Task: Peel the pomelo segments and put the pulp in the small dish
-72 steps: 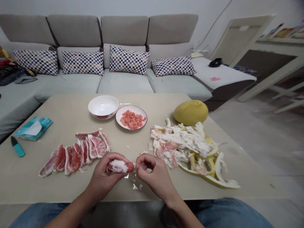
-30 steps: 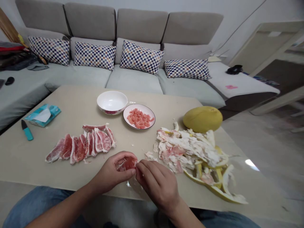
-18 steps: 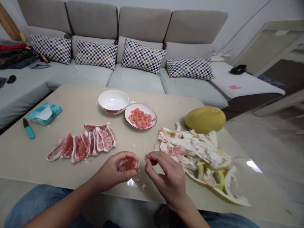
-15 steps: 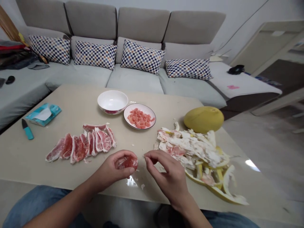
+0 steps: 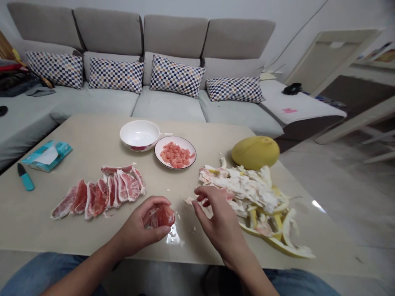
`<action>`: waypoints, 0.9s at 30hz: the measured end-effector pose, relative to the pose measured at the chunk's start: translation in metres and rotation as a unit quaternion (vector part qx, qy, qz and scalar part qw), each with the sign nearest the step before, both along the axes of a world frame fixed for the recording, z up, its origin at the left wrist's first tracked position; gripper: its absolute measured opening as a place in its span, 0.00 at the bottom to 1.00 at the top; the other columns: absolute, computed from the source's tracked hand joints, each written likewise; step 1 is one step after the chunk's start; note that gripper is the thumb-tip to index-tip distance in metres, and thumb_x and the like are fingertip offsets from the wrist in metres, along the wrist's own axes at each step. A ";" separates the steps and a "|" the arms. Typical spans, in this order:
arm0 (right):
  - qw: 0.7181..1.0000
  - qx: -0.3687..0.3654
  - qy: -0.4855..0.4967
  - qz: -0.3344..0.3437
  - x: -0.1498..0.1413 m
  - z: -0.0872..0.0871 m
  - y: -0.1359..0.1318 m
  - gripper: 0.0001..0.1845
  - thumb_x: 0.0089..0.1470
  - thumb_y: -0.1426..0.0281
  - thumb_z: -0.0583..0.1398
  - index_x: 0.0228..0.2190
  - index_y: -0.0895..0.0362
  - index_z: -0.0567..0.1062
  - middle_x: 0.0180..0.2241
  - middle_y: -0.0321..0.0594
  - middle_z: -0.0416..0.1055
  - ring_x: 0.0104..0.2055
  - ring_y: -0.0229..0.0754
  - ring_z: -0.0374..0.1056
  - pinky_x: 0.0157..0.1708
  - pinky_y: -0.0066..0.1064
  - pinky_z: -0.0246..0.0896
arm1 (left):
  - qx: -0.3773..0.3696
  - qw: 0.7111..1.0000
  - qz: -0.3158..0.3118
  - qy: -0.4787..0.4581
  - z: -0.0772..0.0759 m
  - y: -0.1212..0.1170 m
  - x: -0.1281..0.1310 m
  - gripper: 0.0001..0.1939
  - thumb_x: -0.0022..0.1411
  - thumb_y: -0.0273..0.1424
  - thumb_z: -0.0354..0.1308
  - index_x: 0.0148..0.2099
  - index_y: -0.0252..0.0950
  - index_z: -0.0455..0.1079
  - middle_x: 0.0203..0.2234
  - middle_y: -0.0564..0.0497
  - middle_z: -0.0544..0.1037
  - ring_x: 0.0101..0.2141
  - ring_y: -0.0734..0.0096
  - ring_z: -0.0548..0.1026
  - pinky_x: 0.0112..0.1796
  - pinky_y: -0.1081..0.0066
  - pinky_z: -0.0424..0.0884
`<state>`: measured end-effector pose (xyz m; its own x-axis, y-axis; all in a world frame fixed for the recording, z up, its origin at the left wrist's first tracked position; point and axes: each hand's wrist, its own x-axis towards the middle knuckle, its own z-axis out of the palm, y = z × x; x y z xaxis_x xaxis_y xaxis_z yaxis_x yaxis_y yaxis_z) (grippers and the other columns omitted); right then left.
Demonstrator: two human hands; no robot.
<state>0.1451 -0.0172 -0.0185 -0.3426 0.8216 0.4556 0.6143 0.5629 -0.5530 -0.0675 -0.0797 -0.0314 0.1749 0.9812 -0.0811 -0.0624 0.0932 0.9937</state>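
**What does the head camera show?**

The left hand [image 5: 131, 224] curls around a peeled pomelo segment [image 5: 161, 217], closed on it near the edge of the beige table [image 5: 92, 131]. The right hand [image 5: 217, 218] is open, fingers spread, apart from the segment and just beside a heap of pith and rind [image 5: 243, 189].

**What could go wrong?**

The wet flesh could slip from that loose curl and drop onto the table. Squeezing harder could tear it and spill juice.

On the table [image 5: 92, 135]: peeled pomelo segments [image 5: 92, 201] left, rind heap [image 5: 243, 189] right, whole pomelo [image 5: 255, 153] behind it, round ceramic bowl [image 5: 139, 147] and plate [image 5: 175, 166] center-back.
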 end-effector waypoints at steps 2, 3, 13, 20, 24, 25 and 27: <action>0.999 -0.004 0.018 0.033 -0.003 0.004 -0.004 0.06 0.58 0.72 0.56 0.38 0.55 0.71 0.34 0.42 0.72 0.35 0.43 0.69 0.35 0.34 0.65 | 0.019 0.999 0.005 0.037 0.001 -0.001 0.000 0.21 0.54 0.29 0.64 0.50 0.42 0.66 0.45 0.49 0.70 0.49 0.63 0.68 0.50 0.69 0.65; 0.998 -0.012 0.028 0.049 -0.004 0.006 -0.006 0.05 0.58 0.73 0.56 0.36 0.54 0.72 0.33 0.41 0.73 0.35 0.42 0.69 0.35 0.33 0.65 | 0.026 0.998 0.007 0.055 0.002 -0.001 -0.001 0.20 0.54 0.28 0.64 0.50 0.42 0.66 0.45 0.49 0.70 0.50 0.63 0.68 0.50 0.69 0.64; 0.997 -0.060 0.049 0.020 -0.001 0.001 -0.007 0.12 0.57 0.69 0.60 0.43 0.53 0.75 0.34 0.41 0.76 0.37 0.45 0.73 0.40 0.38 0.68 | 0.039 0.989 0.006 0.145 -0.001 -0.002 -0.001 0.26 0.53 0.29 0.65 0.53 0.43 0.61 0.47 0.49 0.70 0.50 0.64 0.69 0.51 0.69 0.63; 0.979 -0.150 0.074 0.116 -0.009 0.009 -0.011 0.06 0.57 0.69 0.59 0.36 0.52 0.78 0.38 0.41 0.76 0.42 0.43 0.72 0.43 0.35 0.68 | 0.084 0.971 -0.006 0.225 0.003 -0.001 0.004 0.21 0.53 0.28 0.63 0.48 0.40 0.62 0.42 0.50 0.72 0.44 0.65 0.71 0.46 0.68 0.66; 0.969 -0.193 0.086 0.131 -0.019 0.007 -0.016 0.08 0.53 0.68 0.63 0.37 0.53 0.77 0.34 0.39 0.74 0.35 0.40 0.71 0.36 0.30 0.68 | 0.115 0.953 -0.013 0.279 -0.002 -0.001 0.004 0.20 0.54 0.30 0.62 0.49 0.40 0.62 0.42 0.48 0.73 0.42 0.63 0.71 0.44 0.67 0.66; 0.967 -0.203 0.084 0.132 -0.021 0.005 -0.016 0.08 0.52 0.68 0.64 0.37 0.54 0.77 0.33 0.38 0.74 0.34 0.39 0.70 0.34 0.30 0.67 | 0.124 0.949 -0.016 0.290 -0.005 -0.001 0.003 0.19 0.55 0.30 0.61 0.49 0.40 0.62 0.42 0.48 0.73 0.42 0.63 0.71 0.44 0.67 0.66; 0.964 -0.218 0.077 0.131 -0.025 0.001 -0.017 0.07 0.51 0.70 0.65 0.35 0.55 0.77 0.30 0.37 0.73 0.31 0.38 0.69 0.31 0.28 0.66 | 0.142 0.941 -0.017 0.308 -0.008 -0.001 0.003 0.18 0.56 0.31 0.60 0.48 0.40 0.62 0.42 0.48 0.73 0.42 0.63 0.71 0.43 0.67 0.65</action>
<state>0.1203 -0.0343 -0.0172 -0.5197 0.8412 0.1493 0.3739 0.3811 -0.8455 -0.0646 -0.0802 -0.0398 0.2129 0.9731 0.0877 0.5311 -0.1906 0.8256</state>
